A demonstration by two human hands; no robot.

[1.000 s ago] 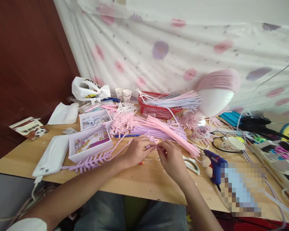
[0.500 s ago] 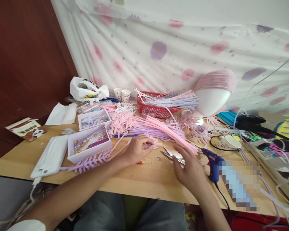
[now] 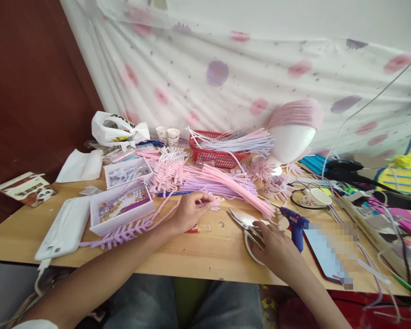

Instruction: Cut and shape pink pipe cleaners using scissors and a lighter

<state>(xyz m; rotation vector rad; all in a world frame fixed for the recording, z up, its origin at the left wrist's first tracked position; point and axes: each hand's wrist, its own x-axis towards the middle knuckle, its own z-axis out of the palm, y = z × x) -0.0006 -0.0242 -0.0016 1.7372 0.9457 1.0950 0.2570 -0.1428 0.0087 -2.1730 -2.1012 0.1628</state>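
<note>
Flowered cloth (image 3: 226, 68) hangs behind. Wooden table (image 3: 208, 260) below it, v. crowded. Big heap of pink & lilac fuzzy stems (image 3: 222, 183) runs across the middle, just beyond both hands. Behind the heap: a white foam dome (image 3: 292, 137) w/ pink stems on top, and a red basket (image 3: 214, 158) holding more stems. Left side: white bead tray (image 3: 121, 208), w/ a white power strip (image 3: 63, 228) nearer the edge. Blue glue gun (image 3: 294, 224) lies just right of the R hand (image 3: 277, 246), hard against the scissors' side.

Scissors (image 3: 245, 224) lie flat on the table in front of the person, right of centre. Long axis is diagonal: blades point up-left toward the stem heap, slightly parted; white handles sit toward the near edge. R hand rests on the handles, fingers curled round the loops. L hand (image 3: 188, 211) sits by the heap, thumb & forefinger pinching a short pink stem piece (image 3: 212, 202), other fingers tucked.

Vs 1 s ago: both hands were together on that piece, and the R hand has since left it. Half a sec ago the R hand lay over the scissors w/ fingers straight; now they bend into the handles. L hand hasn't moved.
</note>
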